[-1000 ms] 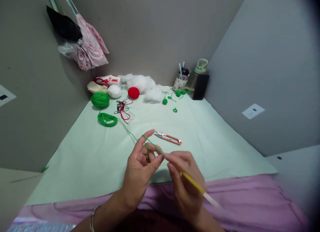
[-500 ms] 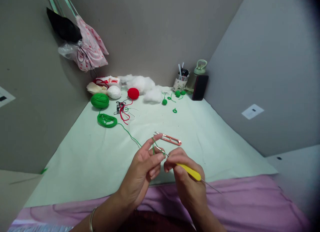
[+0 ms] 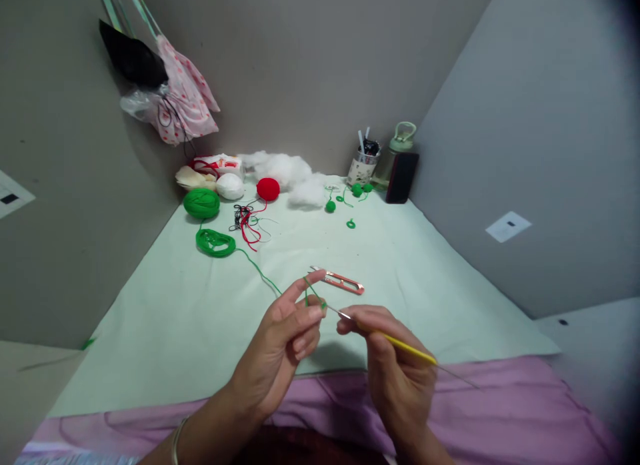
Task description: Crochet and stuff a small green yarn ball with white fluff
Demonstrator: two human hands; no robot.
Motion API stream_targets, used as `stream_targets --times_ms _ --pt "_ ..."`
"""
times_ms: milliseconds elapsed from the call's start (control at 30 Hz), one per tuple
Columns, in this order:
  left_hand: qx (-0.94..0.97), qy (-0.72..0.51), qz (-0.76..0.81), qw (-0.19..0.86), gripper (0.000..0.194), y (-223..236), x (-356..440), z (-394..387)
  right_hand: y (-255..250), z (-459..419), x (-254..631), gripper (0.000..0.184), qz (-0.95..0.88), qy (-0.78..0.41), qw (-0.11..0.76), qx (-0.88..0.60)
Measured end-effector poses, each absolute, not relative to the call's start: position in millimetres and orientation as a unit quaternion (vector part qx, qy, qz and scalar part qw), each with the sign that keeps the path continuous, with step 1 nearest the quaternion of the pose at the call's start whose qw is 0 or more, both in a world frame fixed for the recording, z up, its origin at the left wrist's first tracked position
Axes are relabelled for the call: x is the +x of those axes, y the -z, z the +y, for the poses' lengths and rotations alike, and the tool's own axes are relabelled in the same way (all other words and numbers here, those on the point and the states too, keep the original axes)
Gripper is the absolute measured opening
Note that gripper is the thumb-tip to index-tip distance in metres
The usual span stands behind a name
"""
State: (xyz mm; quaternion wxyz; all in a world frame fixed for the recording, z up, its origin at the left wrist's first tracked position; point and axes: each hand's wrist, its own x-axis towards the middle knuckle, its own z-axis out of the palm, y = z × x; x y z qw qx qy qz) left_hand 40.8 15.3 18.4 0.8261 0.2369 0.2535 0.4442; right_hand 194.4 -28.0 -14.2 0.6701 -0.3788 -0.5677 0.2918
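Note:
My left hand [image 3: 287, 335] pinches a small piece of green yarn work [image 3: 323, 305] between thumb and fingertips. Green yarn [image 3: 307, 293] runs over its raised index finger and trails back across the cloth to a loose green coil [image 3: 215, 243]. In my right hand [image 3: 395, 358] is a crochet hook [image 3: 410, 347] with a yellow handle; its metal tip meets the green work, and the thin rear end points down to the right. Just beyond my fingertips lie thread snips [image 3: 344, 282] with an orange-red frame.
At the back left sit a green yarn ball [image 3: 201, 203], a white ball [image 3: 230, 186] and a red ball [image 3: 268, 189]. White stuffing [image 3: 285, 171] lies behind. Small green crocheted pieces [image 3: 351, 223], a pen cup [image 3: 363, 166], a bottle [image 3: 401, 141] and a phone [image 3: 403, 178] stand or lie at the back right.
My right hand has moved right and slightly down, drawing the hook back from my left fingers and turning its handle. My left hand has stayed nearly in place.

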Motion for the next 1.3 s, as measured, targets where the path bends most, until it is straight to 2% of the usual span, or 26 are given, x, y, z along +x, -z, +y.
stream_targets --times_ms 367,833,1033,1167,1300 --pt "0.241 -0.403 0.229 0.853 0.045 -23.6 35.5 19.0 5.6 -26.0 195.6 0.021 -0.457 -0.414 0.703 -0.355" --pt "0.27 -0.412 0.256 0.832 0.046 -24.1 36.0 16.0 2.4 -27.0 192.5 0.019 -0.456 -0.378 0.71 -0.382" --pt "0.252 -0.393 0.244 0.85 0.041 -22.2 33.5 18.4 -4.3 -23.3 194.9 0.018 -0.426 -0.41 0.714 -0.375" --pt "0.295 -0.401 0.265 0.826 0.043 -20.2 36.8 14.2 -2.3 -21.6 193.9 0.015 -0.44 -0.427 0.703 -0.36" --pt "0.364 -0.403 0.29 0.788 0.048 -16.1 41.3 9.2 2.4 -23.3 192.7 0.009 -0.505 -0.368 0.674 -0.393"
